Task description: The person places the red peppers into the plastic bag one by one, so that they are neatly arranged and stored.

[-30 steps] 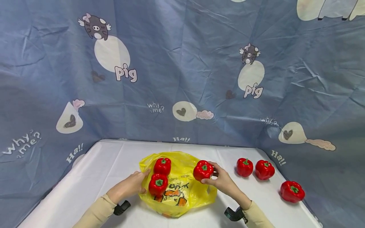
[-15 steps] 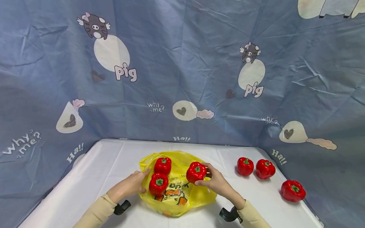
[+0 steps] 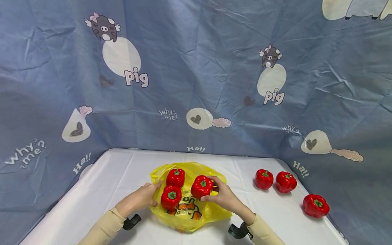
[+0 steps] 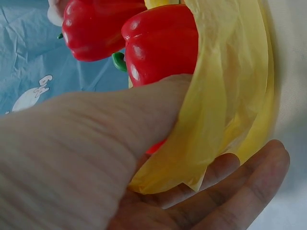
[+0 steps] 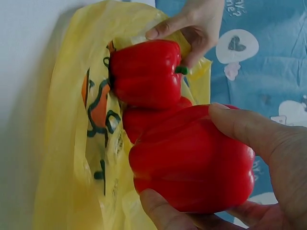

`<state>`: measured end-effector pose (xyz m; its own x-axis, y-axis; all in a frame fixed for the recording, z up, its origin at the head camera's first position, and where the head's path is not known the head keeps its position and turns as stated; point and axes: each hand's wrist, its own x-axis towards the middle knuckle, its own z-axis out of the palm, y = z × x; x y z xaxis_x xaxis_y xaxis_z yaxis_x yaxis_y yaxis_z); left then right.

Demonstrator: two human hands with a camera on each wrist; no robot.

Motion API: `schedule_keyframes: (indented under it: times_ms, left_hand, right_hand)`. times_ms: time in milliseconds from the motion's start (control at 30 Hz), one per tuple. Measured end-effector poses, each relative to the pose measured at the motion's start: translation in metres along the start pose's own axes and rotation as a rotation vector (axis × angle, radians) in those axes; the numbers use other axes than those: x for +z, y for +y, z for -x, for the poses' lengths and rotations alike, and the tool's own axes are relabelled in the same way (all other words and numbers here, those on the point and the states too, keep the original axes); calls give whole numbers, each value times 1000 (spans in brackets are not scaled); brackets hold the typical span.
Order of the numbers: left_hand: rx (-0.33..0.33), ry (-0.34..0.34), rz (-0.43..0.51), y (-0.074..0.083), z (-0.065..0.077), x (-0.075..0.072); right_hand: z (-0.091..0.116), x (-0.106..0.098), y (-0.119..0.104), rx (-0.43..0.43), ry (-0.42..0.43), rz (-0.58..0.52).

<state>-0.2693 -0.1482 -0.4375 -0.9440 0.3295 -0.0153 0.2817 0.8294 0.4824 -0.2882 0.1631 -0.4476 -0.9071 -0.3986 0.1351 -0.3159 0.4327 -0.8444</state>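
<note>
A yellow plastic bag (image 3: 211, 212) lies spread with its mouth up on the white table. My left hand (image 3: 141, 198) holds its left rim. In the left wrist view the thumb goes inside the bag (image 4: 225, 96) and the other fingers stay outside. Two red bell peppers with green stems sit at the bag's left side, a front one (image 3: 170, 200) and a back one (image 3: 175, 177). My right hand (image 3: 225, 197) grips another red bell pepper (image 3: 200, 187) from its right side, over the bag. In the right wrist view, thumb and fingers wrap this bell pepper (image 5: 192, 163).
To the right on the white table (image 3: 260, 217) lie three more red bell peppers: one with its stem up (image 3: 264, 179), one beside it (image 3: 286, 182), and one near the right edge (image 3: 315, 206). A blue printed cloth (image 3: 196, 75) hangs behind the table.
My right hand has carried its bell pepper leftward over the bag, closer to the two bell peppers there. My left hand stays at the bag's left rim.
</note>
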Motion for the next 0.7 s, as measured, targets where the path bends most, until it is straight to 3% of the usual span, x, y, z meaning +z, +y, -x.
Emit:
schedule_keyframes:
  times_ms: [700]
  left_hand:
    - [-3,-3,-1,1,1,2]
  right_hand:
    - [1,20,5,16,-102,4]
